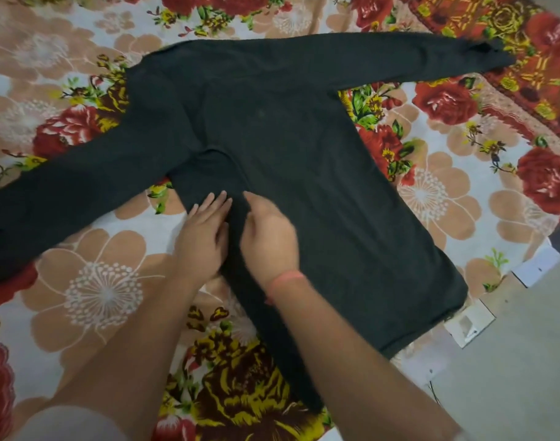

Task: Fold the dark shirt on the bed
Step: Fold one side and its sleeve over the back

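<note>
The dark long-sleeved shirt lies spread flat on the bed, its body running toward the lower right and one sleeve stretched out to each side. My left hand rests flat on the near edge of the shirt's body, just below the left armpit, fingers straight and slightly apart. Right beside it, my right hand lies on the cloth with its fingers curled down onto the fabric; whether it pinches the cloth I cannot tell. A pink band circles my right wrist.
A floral bedsheet with red and peach flowers covers the bed. A red and yellow patterned blanket lies at the upper right under the sleeve's cuff. The bed's edge and a grey floor are at the lower right.
</note>
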